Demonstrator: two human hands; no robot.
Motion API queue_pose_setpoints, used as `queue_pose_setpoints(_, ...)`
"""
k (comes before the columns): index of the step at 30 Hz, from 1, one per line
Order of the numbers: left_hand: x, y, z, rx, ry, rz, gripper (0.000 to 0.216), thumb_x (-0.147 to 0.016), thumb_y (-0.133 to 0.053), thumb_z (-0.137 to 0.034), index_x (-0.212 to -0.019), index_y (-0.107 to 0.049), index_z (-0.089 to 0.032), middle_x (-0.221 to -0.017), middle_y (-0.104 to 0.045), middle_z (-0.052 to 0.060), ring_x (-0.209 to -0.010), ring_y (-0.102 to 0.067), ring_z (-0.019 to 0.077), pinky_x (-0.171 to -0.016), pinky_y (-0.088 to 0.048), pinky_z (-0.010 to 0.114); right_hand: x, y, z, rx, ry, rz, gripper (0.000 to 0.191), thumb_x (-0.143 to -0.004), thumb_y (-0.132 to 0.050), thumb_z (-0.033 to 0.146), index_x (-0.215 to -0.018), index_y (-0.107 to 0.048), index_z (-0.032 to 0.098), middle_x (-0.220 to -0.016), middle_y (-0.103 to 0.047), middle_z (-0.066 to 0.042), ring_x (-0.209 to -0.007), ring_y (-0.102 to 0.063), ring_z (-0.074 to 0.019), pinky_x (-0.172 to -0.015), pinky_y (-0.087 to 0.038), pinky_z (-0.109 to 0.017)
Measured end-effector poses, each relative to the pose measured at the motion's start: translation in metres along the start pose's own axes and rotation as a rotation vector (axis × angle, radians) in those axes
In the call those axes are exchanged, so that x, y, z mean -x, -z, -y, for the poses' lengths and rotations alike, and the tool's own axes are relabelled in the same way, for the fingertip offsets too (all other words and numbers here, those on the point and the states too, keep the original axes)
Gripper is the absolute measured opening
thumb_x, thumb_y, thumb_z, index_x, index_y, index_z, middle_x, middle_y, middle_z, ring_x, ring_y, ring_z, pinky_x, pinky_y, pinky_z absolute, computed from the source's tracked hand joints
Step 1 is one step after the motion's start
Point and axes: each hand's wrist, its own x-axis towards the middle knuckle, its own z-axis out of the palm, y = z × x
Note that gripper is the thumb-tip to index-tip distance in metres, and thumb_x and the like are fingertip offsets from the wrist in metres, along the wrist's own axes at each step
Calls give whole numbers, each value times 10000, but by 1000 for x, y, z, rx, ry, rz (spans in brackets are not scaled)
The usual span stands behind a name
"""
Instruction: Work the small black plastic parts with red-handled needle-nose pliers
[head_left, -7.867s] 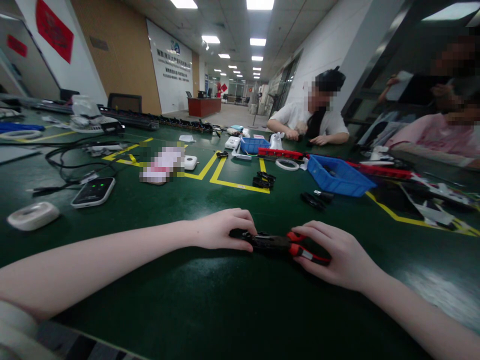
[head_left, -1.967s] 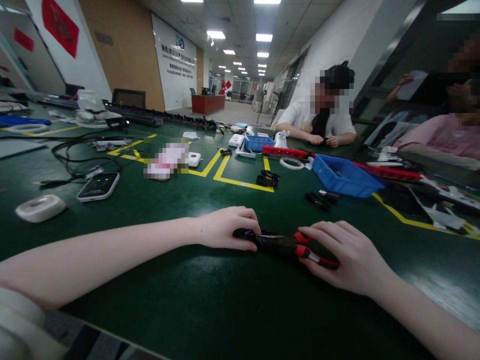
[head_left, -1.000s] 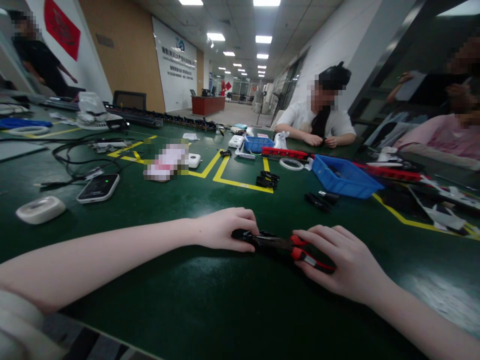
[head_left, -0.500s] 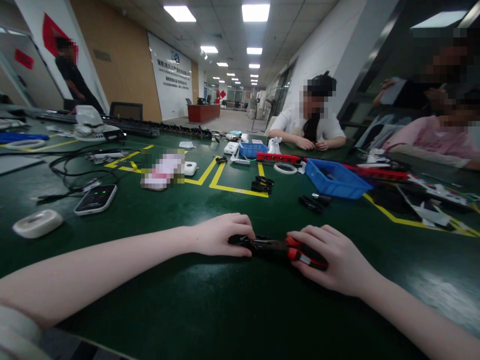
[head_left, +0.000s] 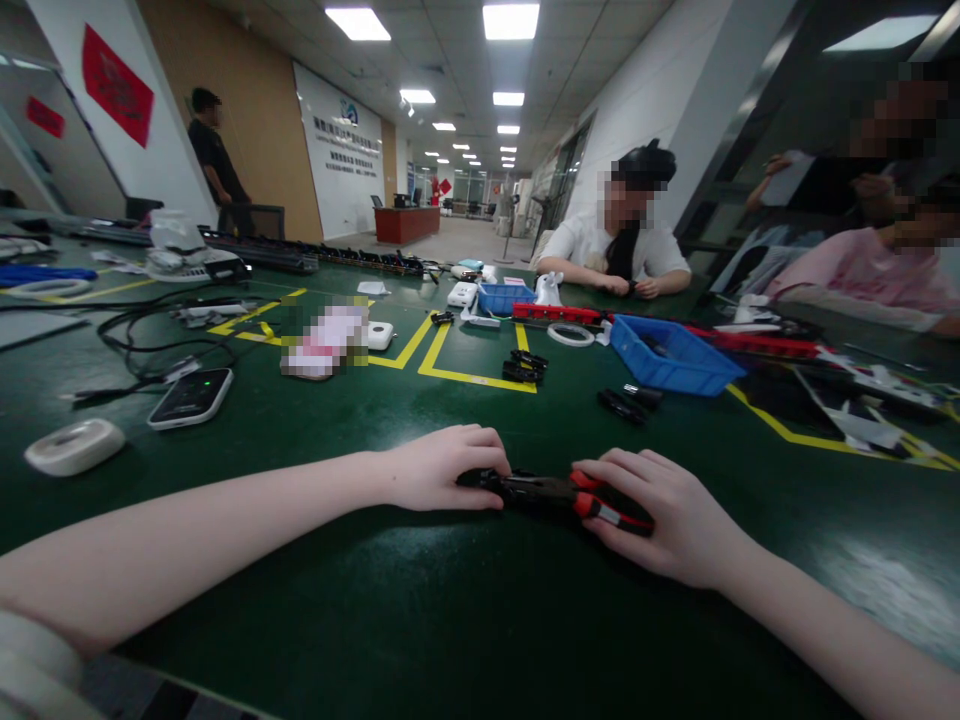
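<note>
My right hand [head_left: 660, 515] is closed around the red-and-black handles of a pair of pliers [head_left: 589, 500], low over the green table. The dark jaws point left, to a small black part [head_left: 491, 482] between the fingers and thumb of my left hand [head_left: 450, 470]. Jaws and part meet or overlap; dark on dark, I cannot tell exactly where they grip. Beyond my hands lie similar black pieces [head_left: 523, 368] by the yellow tape, and more black pieces [head_left: 621, 406] near a blue bin [head_left: 671, 360].
To the left are a white oval object [head_left: 75, 447], a dark-screened device [head_left: 192, 398], cables [head_left: 135, 335] and a blurred phone [head_left: 326, 342]. A tape ring [head_left: 570, 335] and a small blue tray [head_left: 506, 298] stand farther back. Across the table sits a person in white [head_left: 630, 245].
My hands and the pliers stay almost in place, with only a slight shift of the pliers. In the background at left, a person in black has walked to the right.
</note>
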Motion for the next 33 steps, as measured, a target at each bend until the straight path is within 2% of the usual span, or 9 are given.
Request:
queue_pose_setpoints(17,-1,1,-1,6,2,3,185,-952,-661,-306,-1072,-634,-167,-1132,-633,99,-1031,-607,238,-899,-489,362,-7,7,5,96,84,-71,349,-882,-628,370,-1174,-634,180,-1007,-713,-99,-796,-675,-196,-687,-527,-320)
queue_pose_setpoints(33,0,0,-1,-11,2,6,212,-958,-658,-328,-1095,-628,-168,-1145,-626,100,-1037,-603,238,-912,-484,363,-7,9,5,55,47,-6,326,-874,-621,372,-1150,-628,200,-1009,-725,-95,-823,-700,-212,-692,-557,-329)
